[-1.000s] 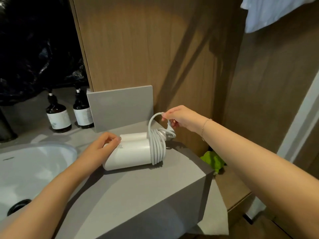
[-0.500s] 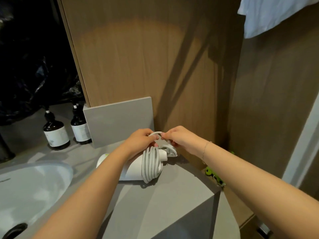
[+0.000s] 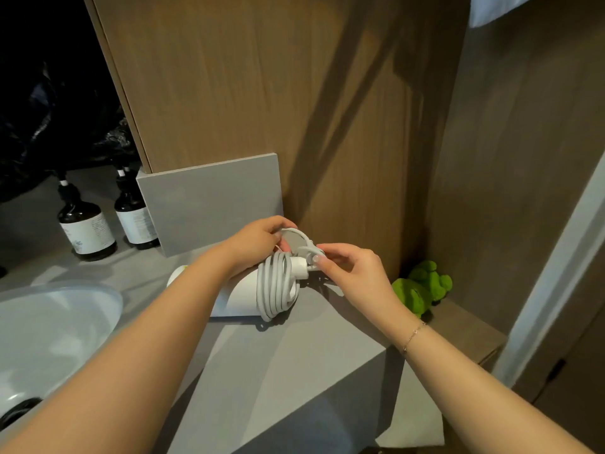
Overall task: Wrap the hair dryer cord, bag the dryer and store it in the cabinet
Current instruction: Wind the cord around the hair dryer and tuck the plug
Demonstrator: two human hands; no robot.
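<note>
hair dryer (image 3: 242, 298): white, lying on its side on the grey table (image 3: 294, 371), near the back right corner, in front of the wooden cabinet panel (image 3: 262, 93).
cord (image 3: 276, 290): white, wound in several loops round the dryer's right end; one last loop arcs up above the coils between the two hands.
plug (image 3: 311, 253): white, at the top right of the coils, just above the wound cord.
left hand (image 3: 258, 242): reaching over the dryer from the left, fingers closed on the raised loop of cord just above the coils.
right hand (image 3: 355, 273): coming in from the right, thumb and fingertips pinched together on the plug end of the cord.
bracelet (image 3: 413, 335): thin chain on the right wrist.
sink (image 3: 49, 329): white basin at the left, set in the table, well apart from the dryer.
bottles (image 3: 86, 227): two dark pump bottles with pale labels, upright at the back left, beside a grey upright slab (image 3: 209, 201).
green toy (image 3: 422, 288): soft and fuzzy, on a lower wooden ledge to the right of the table, below the level of the dryer.
cloth (image 3: 491, 8): pale fabric at the top right edge, only partly in view.
</note>
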